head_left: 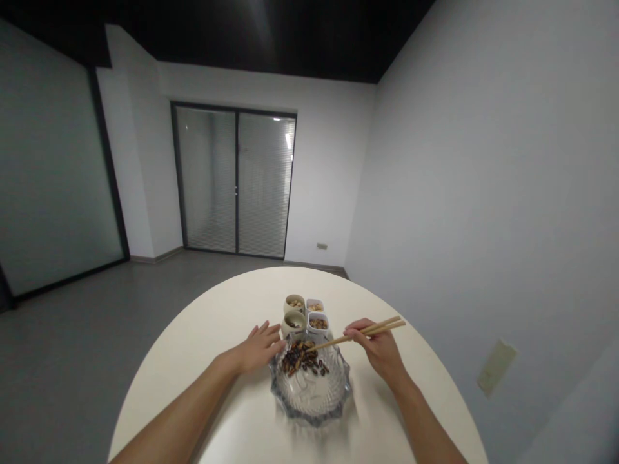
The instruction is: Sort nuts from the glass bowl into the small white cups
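A clear cut-glass bowl sits on the round white table, with a heap of dark nuts or seeds in its far half. My right hand is closed on a pair of wooden chopsticks, whose tips reach into the heap. My left hand rests with fingers stretched out, touching the bowl's left rim. Just behind the bowl stand several small cups: two round ones on the left and two square white ones on the right, each holding small bits of food.
The table's edge curves close on the left and right. A white wall runs along the right with a switch plate. Grey floor and glass doors with blinds lie beyond.
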The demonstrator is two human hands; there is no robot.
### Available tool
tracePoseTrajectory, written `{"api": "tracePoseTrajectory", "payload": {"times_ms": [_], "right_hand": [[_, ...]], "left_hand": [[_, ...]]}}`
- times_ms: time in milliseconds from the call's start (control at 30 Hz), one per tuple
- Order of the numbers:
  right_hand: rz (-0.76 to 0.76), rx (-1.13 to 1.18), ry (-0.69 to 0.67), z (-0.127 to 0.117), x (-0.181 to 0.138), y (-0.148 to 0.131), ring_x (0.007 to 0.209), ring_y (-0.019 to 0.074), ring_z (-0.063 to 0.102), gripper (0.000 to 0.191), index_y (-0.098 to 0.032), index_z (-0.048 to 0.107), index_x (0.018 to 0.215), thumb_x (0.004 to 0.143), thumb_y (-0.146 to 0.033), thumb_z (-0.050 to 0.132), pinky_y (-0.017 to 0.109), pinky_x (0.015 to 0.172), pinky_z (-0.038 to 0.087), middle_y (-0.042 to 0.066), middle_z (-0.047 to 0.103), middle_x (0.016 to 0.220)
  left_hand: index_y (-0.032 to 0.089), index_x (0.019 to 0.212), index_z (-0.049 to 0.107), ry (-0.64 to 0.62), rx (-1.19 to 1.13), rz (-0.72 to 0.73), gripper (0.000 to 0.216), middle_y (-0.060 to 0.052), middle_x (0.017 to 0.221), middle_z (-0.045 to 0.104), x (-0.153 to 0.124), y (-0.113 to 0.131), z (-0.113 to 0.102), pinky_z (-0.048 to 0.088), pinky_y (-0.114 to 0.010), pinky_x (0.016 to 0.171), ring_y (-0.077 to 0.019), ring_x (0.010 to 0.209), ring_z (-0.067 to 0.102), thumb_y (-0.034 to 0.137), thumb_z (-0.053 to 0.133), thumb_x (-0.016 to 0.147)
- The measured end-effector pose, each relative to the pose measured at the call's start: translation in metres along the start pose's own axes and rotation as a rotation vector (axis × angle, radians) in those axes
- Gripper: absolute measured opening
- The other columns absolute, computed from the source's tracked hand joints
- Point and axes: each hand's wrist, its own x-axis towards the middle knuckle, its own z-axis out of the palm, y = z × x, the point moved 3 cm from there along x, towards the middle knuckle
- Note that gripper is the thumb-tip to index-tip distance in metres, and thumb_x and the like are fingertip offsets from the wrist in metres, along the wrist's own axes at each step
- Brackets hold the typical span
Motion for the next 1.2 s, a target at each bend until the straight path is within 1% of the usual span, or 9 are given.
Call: {"api": "tracePoseTrajectory", "payload": {"times_ms": [167,367,533,633,733,833,1000,1200], "right_hand": [[-0.004,0.001,-0.016,0.002,0.0,0.003,0.068,0.0209,0.066,0.021,-0.021,0.076,0.072,0.079,-0.041,0.073,0.031,0.064,0.052,0.004,0.073,0.069],[-0.031,-0.011,-0.046,0.004,-0.002,-0.001,0.07,0.021,0.065,0.022,-0.021,0.075,0.074,0.082,-0.041,0.07,0.031,0.066,0.051,0.004,0.073,0.071],[-0.046,-0.013,-0.126,0.007,-0.003,-0.006,0.07,0.0203,0.065,0.02,-0.021,0.075,0.075,0.084,-0.038,0.069,0.03,0.067,0.052,0.004,0.072,0.072],[-0.056,-0.014,-0.132,0.007,-0.003,-0.007,0.07,0.0197,0.065,0.018,-0.021,0.076,0.076,0.084,-0.036,0.07,0.029,0.067,0.052,0.004,0.072,0.073],[-0.062,-0.015,-0.106,0.006,-0.002,-0.005,0.071,0.0192,0.065,0.015,-0.022,0.077,0.078,0.084,-0.035,0.071,0.029,0.068,0.052,0.003,0.073,0.074],[-0.054,0.022,-0.056,0.005,-0.002,-0.002,0.07,0.0189,0.065,0.014,-0.022,0.077,0.079,0.082,-0.035,0.073,0.029,0.065,0.052,0.003,0.073,0.075],[-0.039,0.083,0.017,0.006,-0.002,0.002,0.064,0.018,0.064,0.018,-0.02,0.077,0.079,0.08,-0.038,0.075,0.028,0.06,0.053,0.004,0.072,0.072],[-0.073,0.134,0.154,0.01,-0.003,0.0,0.063,0.018,0.064,0.02,-0.02,0.077,0.078,0.079,-0.04,0.075,0.029,0.059,0.054,0.005,0.073,0.072]], "left_hand": [[0.029,0.145,0.047,0.005,0.001,-0.009,0.061,-0.005,0.16,0.023,0.001,0.0,0.001,0.007,-0.058,0.116,-0.0355,0.147,0.007,0.063,0.019,0.103],[0.029,0.145,0.047,-0.005,0.009,-0.008,0.061,-0.005,0.16,0.023,0.0,0.003,-0.002,0.008,-0.059,0.115,-0.0362,0.147,0.007,0.063,0.018,0.103],[0.026,0.146,0.046,-0.02,0.014,-0.008,0.061,-0.007,0.16,0.022,0.0,0.006,-0.005,0.007,-0.059,0.115,-0.0366,0.147,0.007,0.061,0.019,0.104],[0.028,0.146,0.045,-0.016,0.03,-0.01,0.06,-0.006,0.16,0.023,-0.002,0.008,-0.006,0.009,-0.058,0.115,-0.0362,0.147,0.008,0.061,0.018,0.104],[0.027,0.146,0.046,-0.025,0.025,-0.014,0.061,-0.007,0.16,0.023,-0.004,0.011,-0.008,0.009,-0.058,0.115,-0.0361,0.147,0.008,0.06,0.018,0.104],[0.028,0.148,0.043,-0.023,0.003,-0.01,0.059,-0.008,0.16,0.022,-0.006,0.013,-0.011,0.008,-0.059,0.115,-0.0366,0.147,0.007,0.06,0.019,0.104],[0.026,0.142,0.05,-0.02,0.006,-0.004,0.061,-0.008,0.16,0.023,-0.005,0.012,-0.01,0.008,-0.058,0.115,-0.0368,0.147,0.008,0.061,0.019,0.104],[0.026,0.142,0.05,-0.013,0.014,-0.013,0.058,-0.007,0.16,0.023,-0.004,0.01,-0.008,0.008,-0.059,0.115,-0.0362,0.147,0.008,0.059,0.021,0.104]]}}
